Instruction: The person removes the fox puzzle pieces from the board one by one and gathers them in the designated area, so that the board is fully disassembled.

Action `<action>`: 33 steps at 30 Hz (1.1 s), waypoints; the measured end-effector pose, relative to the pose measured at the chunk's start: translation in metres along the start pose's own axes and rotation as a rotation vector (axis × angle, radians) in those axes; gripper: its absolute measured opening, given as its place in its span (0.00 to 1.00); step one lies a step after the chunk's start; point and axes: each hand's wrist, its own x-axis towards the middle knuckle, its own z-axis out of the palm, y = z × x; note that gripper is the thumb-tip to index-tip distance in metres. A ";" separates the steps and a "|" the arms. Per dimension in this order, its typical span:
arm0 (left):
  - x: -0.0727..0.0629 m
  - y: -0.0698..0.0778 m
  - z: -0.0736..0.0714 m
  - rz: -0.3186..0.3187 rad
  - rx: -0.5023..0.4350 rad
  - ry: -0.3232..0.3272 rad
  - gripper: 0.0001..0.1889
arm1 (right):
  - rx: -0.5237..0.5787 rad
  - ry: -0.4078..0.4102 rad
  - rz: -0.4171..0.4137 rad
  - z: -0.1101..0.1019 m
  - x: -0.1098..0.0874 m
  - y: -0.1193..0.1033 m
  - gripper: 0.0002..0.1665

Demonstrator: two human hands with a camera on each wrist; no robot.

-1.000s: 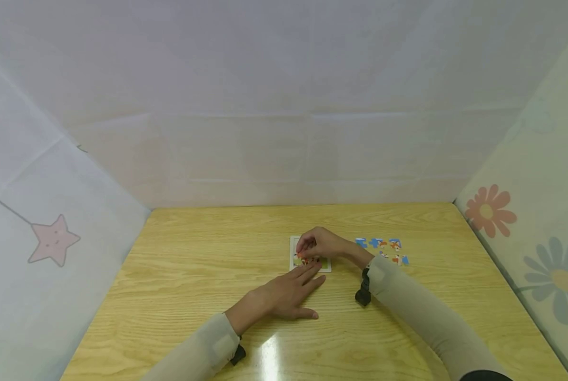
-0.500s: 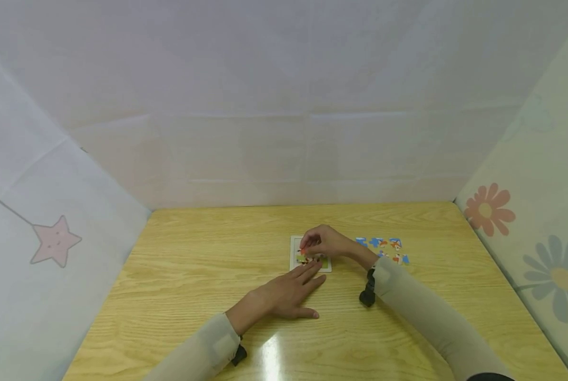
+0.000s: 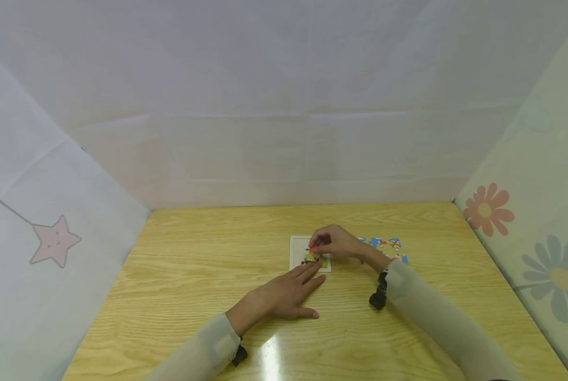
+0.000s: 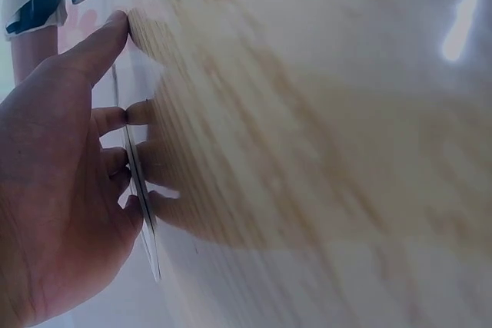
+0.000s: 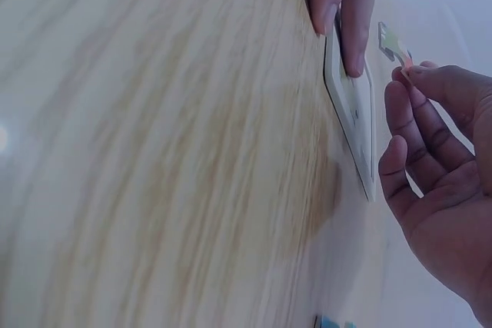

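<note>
In the head view, a white-rimmed puzzle tray [image 3: 292, 260] lies on the wooden table. My left hand [image 3: 286, 296] lies palm down with straight fingers, their tips resting on the tray's near edge; the left wrist view shows the thumb apart from the others. Just above the tray, my right hand [image 3: 337, 243] pinches a jigsaw piece [image 5: 392, 44] between thumb and fingertips. Green and orange show on that piece, and it is held clear of the tray in the right wrist view. The hands hide much of the tray's inside.
Several loose jigsaw pieces [image 3: 394, 243] in blue, orange and white lie right of the tray, partly behind the right wrist. The wooden table [image 3: 193, 254] meets a pale cloth at its back edge, with cloth walls on both sides.
My right hand has moved a little to the right across the tray, the pinched jigsaw piece going with it and turning so its green part shows. The left hand has stayed still.
</note>
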 end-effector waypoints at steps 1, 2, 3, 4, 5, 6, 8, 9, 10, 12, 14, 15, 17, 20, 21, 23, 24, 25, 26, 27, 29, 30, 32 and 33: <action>0.000 0.000 0.000 -0.002 -0.001 0.000 0.48 | 0.002 0.002 -0.001 -0.001 -0.002 0.000 0.05; 0.000 0.000 0.000 -0.004 -0.003 0.000 0.48 | 0.008 0.003 -0.002 -0.002 -0.004 -0.001 0.05; -0.001 0.000 0.000 -0.005 -0.005 -0.001 0.48 | 0.015 0.004 -0.002 -0.003 -0.006 -0.001 0.05; -0.001 0.000 0.000 -0.007 -0.008 0.000 0.48 | 0.022 0.004 -0.002 -0.004 -0.007 0.000 0.05; -0.001 0.000 0.000 -0.009 -0.011 -0.001 0.48 | 0.028 0.005 0.002 -0.005 -0.009 0.000 0.06; -0.001 0.000 0.000 -0.010 -0.014 -0.002 0.48 | 0.030 0.006 0.003 -0.006 -0.010 0.001 0.06; -0.001 0.000 0.001 -0.010 -0.018 -0.002 0.49 | 0.028 0.010 0.005 -0.008 -0.014 0.002 0.06; -0.001 0.000 0.001 -0.009 -0.017 -0.001 0.48 | 0.026 0.013 0.007 -0.009 -0.015 0.003 0.06; -0.001 0.000 0.001 -0.009 -0.014 0.000 0.48 | 0.024 0.016 0.006 -0.010 -0.017 0.003 0.06; -0.001 0.000 0.001 -0.011 -0.014 -0.002 0.48 | 0.018 0.022 0.004 -0.012 -0.020 0.003 0.06; -0.001 0.000 0.001 -0.012 -0.012 -0.003 0.48 | 0.020 0.024 0.001 -0.014 -0.024 0.002 0.06; -0.001 0.000 0.001 -0.013 -0.012 -0.006 0.48 | 0.019 0.026 -0.001 -0.015 -0.025 0.001 0.06; -0.001 0.000 0.001 -0.015 -0.017 -0.011 0.48 | 0.018 0.025 -0.005 -0.017 -0.030 -0.001 0.06; 0.000 0.000 0.000 -0.020 -0.020 -0.015 0.48 | 0.008 0.025 -0.010 -0.020 -0.036 -0.002 0.07; 0.000 0.000 0.000 -0.021 -0.023 -0.016 0.48 | 0.003 0.025 -0.011 -0.021 -0.037 -0.003 0.06; 0.000 0.001 0.000 -0.024 -0.027 -0.017 0.48 | -0.008 0.023 -0.014 -0.022 -0.041 -0.003 0.06; 0.000 0.001 -0.001 -0.024 -0.029 -0.015 0.48 | -0.010 0.022 -0.013 -0.023 -0.043 -0.003 0.06; 0.000 0.001 -0.001 -0.024 -0.029 -0.015 0.48 | -0.016 0.020 -0.017 -0.023 -0.045 -0.003 0.06; 0.000 0.001 -0.001 -0.023 -0.026 -0.012 0.48 | -0.017 0.019 -0.017 -0.023 -0.047 -0.002 0.06; 0.000 0.001 -0.001 -0.022 -0.026 -0.012 0.48 | -0.018 0.017 -0.013 -0.024 -0.050 -0.003 0.06; 0.000 0.001 -0.001 -0.022 -0.024 -0.007 0.48 | -0.019 0.014 -0.006 -0.025 -0.054 -0.002 0.06; 0.000 0.001 -0.001 -0.022 -0.025 -0.005 0.48 | -0.022 0.015 0.004 -0.025 -0.056 -0.003 0.06; 0.000 0.001 -0.001 -0.025 -0.029 -0.008 0.48 | -0.026 0.018 0.014 -0.026 -0.060 -0.001 0.06; 0.000 0.001 -0.001 -0.027 -0.034 -0.010 0.48 | -0.023 0.018 0.018 -0.026 -0.062 0.000 0.06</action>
